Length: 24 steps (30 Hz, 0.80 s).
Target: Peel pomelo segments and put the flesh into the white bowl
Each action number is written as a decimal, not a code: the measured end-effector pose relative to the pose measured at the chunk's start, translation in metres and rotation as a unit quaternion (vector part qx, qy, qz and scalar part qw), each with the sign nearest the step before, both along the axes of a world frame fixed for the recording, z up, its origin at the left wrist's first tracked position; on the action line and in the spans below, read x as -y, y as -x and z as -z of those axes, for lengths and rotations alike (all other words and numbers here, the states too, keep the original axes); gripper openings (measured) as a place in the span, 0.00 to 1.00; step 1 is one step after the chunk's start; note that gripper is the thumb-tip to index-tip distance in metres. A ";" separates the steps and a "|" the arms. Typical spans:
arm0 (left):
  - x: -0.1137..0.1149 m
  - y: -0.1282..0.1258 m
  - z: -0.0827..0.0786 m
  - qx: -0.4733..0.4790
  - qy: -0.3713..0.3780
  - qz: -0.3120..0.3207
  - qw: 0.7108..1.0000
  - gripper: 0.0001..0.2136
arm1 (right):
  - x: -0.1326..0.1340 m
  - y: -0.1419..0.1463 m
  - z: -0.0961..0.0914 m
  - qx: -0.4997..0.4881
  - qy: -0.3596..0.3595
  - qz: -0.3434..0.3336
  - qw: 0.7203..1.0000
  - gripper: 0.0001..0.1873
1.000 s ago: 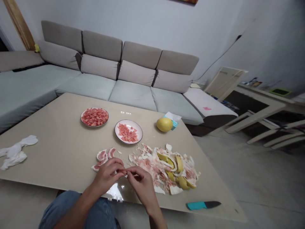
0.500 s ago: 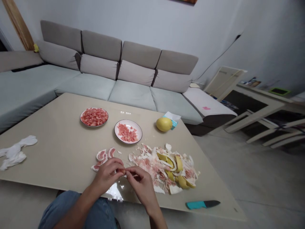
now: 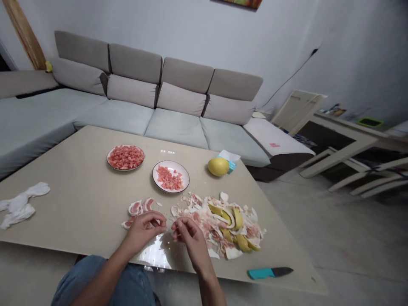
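My left hand (image 3: 148, 225) is closed, its thumb and fingertips curled towards each other; whatever sits between them is hidden or too small to name. A short gap away, my right hand (image 3: 188, 233) is also curled, thumb against the fingers, and its contents do not show clearly. Just behind my left hand lie several pomelo segments (image 3: 135, 208) with white skin on them. To the right of my right hand spreads a heap of pomelo peel and membrane (image 3: 223, 225). A white plate (image 3: 155, 176) with pink pomelo flesh (image 3: 170, 178) stands beyond both hands.
A fuller plate of pomelo flesh (image 3: 125, 157) stands farther left. A whole pomelo (image 3: 218, 166) rests by a tissue pack (image 3: 231, 165). A teal-handled knife (image 3: 269, 273) lies near the table's (image 3: 76, 191) front edge. Crumpled white tissue (image 3: 22, 204) is at the left.
My hands were together, fingertips meeting around a small pinkish piece. They have moved apart, and that piece no longer shows clearly. The view has shifted slightly.
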State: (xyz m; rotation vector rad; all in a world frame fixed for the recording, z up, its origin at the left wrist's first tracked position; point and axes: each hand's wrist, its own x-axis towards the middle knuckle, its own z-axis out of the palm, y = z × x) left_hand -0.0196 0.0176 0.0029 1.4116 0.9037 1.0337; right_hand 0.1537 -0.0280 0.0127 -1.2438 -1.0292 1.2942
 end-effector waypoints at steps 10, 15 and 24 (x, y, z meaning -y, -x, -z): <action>-0.002 0.007 0.000 0.198 0.248 0.024 0.948 0.16 | -0.006 -0.044 0.005 0.121 -0.034 0.107 0.986 0.13; -0.005 0.008 0.004 0.215 0.250 0.028 0.944 0.18 | -0.015 -0.047 0.003 0.166 -0.015 0.059 0.984 0.17; -0.006 0.010 0.007 0.198 0.269 0.016 0.943 0.17 | -0.018 -0.050 0.004 0.472 -0.052 0.112 0.873 0.13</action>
